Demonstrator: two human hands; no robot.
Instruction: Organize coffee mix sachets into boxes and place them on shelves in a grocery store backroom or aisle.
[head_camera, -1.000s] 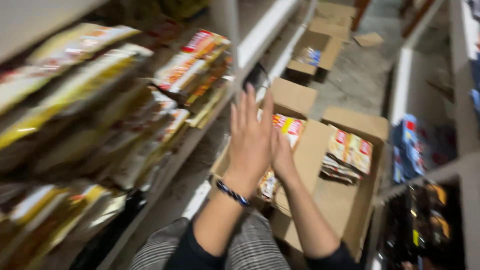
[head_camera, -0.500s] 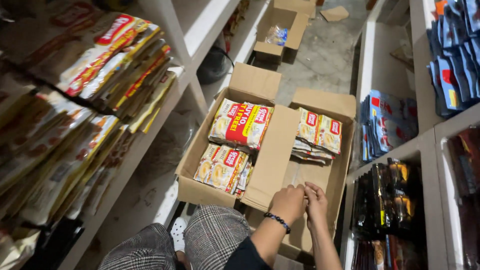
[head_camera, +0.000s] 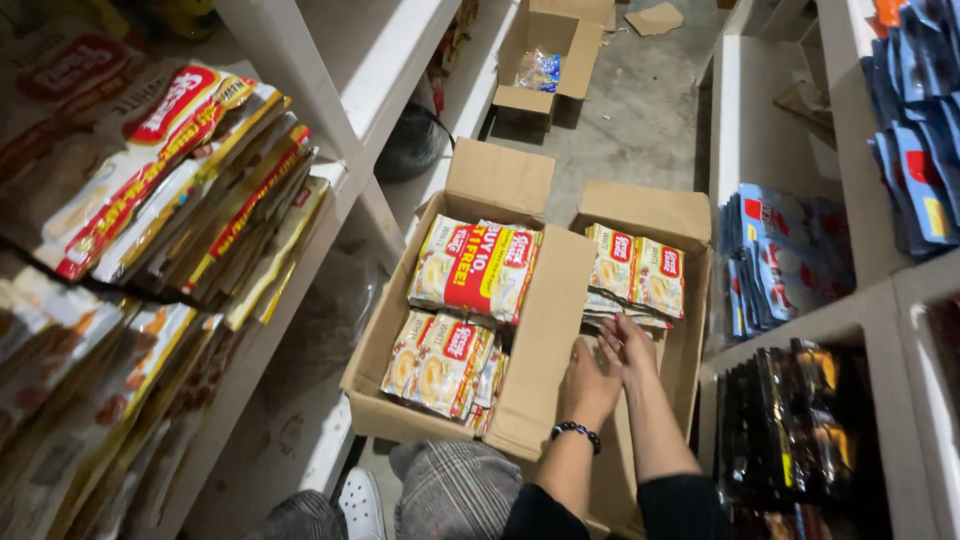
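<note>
White shelving (head_camera: 400, 60) runs down both sides of a narrow aisle. On the left, a shelf holds slumped piles of flat yellow-and-red sachet packs (head_camera: 190, 190); on the right are blue pouches (head_camera: 790, 260) and, below them, dark packets (head_camera: 790, 430). On the concrete floor between them sit two open cardboard cartons side by side. The left carton (head_camera: 400, 400) holds bundles of yellow-and-red sachets (head_camera: 478, 268) filling it from far wall to near wall. The right carton (head_camera: 690, 300) has only a small stack of the same sachets (head_camera: 635, 280) against its far wall. A tall flap (head_camera: 545, 330) stands between the two. A third, smaller carton (head_camera: 545, 60) lies farther up the aisle.

Both hands are down in the right carton, near its middle, just short of the small stack. The left hand (head_camera: 590, 385), with a dark bead bracelet (head_camera: 577, 432) at the wrist, looks loosely curled against the flap side. The right hand (head_camera: 630, 345) has its fingers stretched toward the stack's near edge. Neither is seen closed on a pack, and I cannot tell whether the fingertips touch the lowest sachets.

By my judgement, the sachets are light, soft and floppy, with a slick film that lets layers slide. A bundle would best be taken from both long sides or scooped from beneath, not pinched by one corner.

The floor of the right carton is hidden by the arms. Its near wall is cut off at the bottom edge, and the depth of the stack cannot be made out
</note>
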